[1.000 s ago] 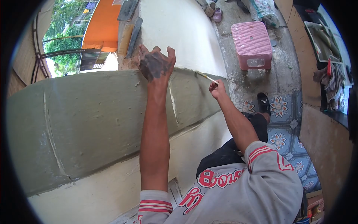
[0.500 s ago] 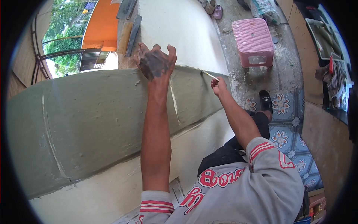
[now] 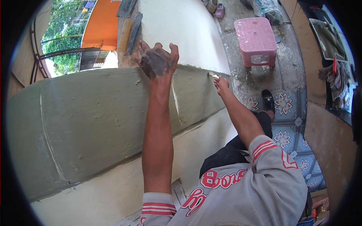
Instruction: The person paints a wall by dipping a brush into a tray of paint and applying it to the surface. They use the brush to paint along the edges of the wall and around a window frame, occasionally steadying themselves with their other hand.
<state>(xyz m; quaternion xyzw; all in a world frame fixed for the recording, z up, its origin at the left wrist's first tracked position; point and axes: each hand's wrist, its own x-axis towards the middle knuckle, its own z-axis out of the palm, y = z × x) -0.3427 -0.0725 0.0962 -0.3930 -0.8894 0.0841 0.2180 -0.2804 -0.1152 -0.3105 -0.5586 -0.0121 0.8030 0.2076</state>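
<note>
My left hand (image 3: pixel 158 63) rests at the top edge of the grey-green wall band (image 3: pixel 98 116), fingers spread apart and partly curled over it. Dark smudges cover its back. To its right, my right hand (image 3: pixel 222 84) is closed around a small paintbrush (image 3: pixel 214 75), gripped by its pale handle. The brush tip points up and left, at or very near the painted band just under its border with the white surface (image 3: pixel 181 34). Whether the bristles touch cannot be made out.
A pink plastic stool (image 3: pixel 255 35) stands on the concrete floor at the upper right, with shoes (image 3: pixel 219 11) behind it. My slippered foot (image 3: pixel 268 100) is on patterned tiles (image 3: pixel 283 137). Dark strips (image 3: pixel 134 34) lie beyond my left hand. A cluttered shelf (image 3: pixel 335 75) lines the right side.
My right hand has turned the paintbrush, so less of its handle shows, and the brush tip has shifted slightly right along the band's upper edge. My left hand has stayed in place.
</note>
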